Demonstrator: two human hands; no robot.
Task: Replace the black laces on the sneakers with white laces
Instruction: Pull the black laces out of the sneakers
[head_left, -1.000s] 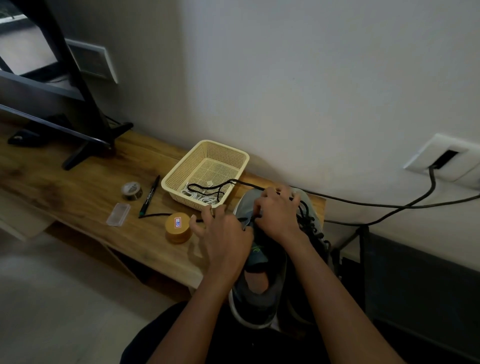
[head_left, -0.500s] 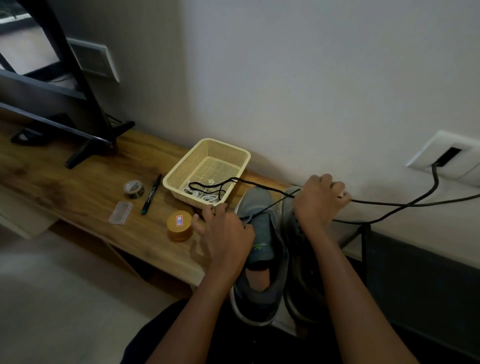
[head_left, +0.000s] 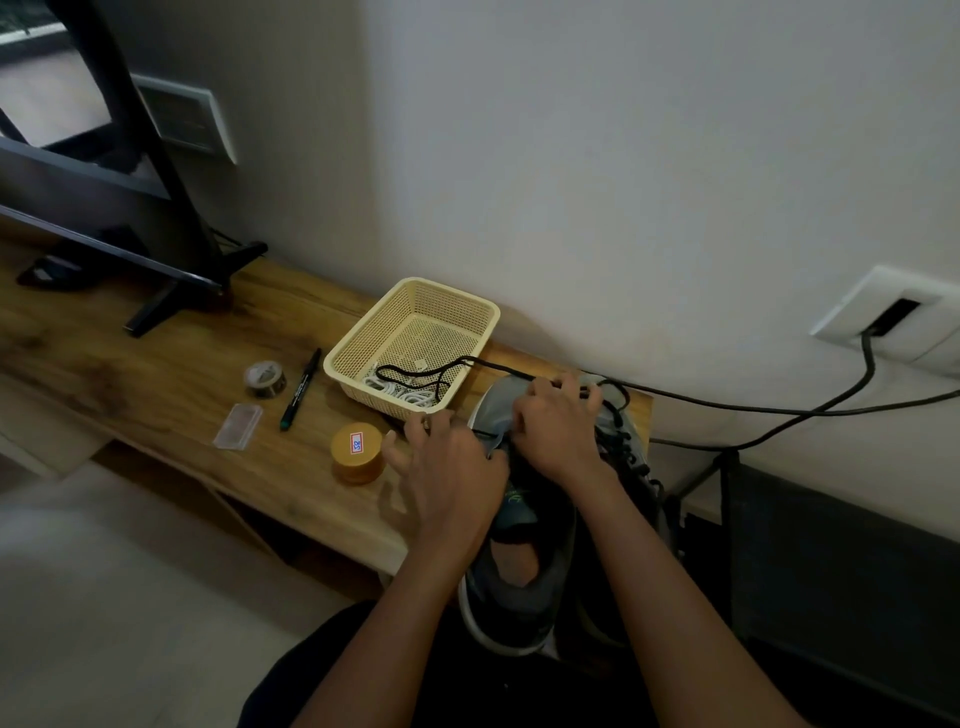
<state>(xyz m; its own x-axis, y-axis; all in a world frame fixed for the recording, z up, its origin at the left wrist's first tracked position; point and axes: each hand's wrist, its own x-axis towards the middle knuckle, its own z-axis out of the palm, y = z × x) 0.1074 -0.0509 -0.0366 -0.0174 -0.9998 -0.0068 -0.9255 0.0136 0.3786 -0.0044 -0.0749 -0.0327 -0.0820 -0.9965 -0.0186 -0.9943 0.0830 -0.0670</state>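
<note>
Two grey sneakers stand side by side at the right end of the wooden table (head_left: 156, 374). On the left sneaker (head_left: 519, 587) my left hand (head_left: 447, 467) rests with fingers spread, steadying its left side. My right hand (head_left: 556, 426) lies over the front eyelets with its fingers curled, pinching the black lace (head_left: 415, 370). That lace runs from the shoe into the cream basket (head_left: 415, 287) and loops over the white laces (head_left: 410, 397) lying there. The right sneaker (head_left: 631, 447) has its black lace threaded in and is partly hidden by my right arm.
A yellow round tin (head_left: 357, 451), a black marker (head_left: 300, 389), a tape roll (head_left: 265, 379) and a small clear box (head_left: 238, 426) lie left of the shoes. A monitor stand (head_left: 171, 291) is at the far left. Black cables (head_left: 779, 410) run from a wall socket behind the shoes.
Half a second ago my right hand had pulled the black lace out to the right. It has since moved back over the left sneaker's front eyelets. My left hand has stayed on the shoe.
</note>
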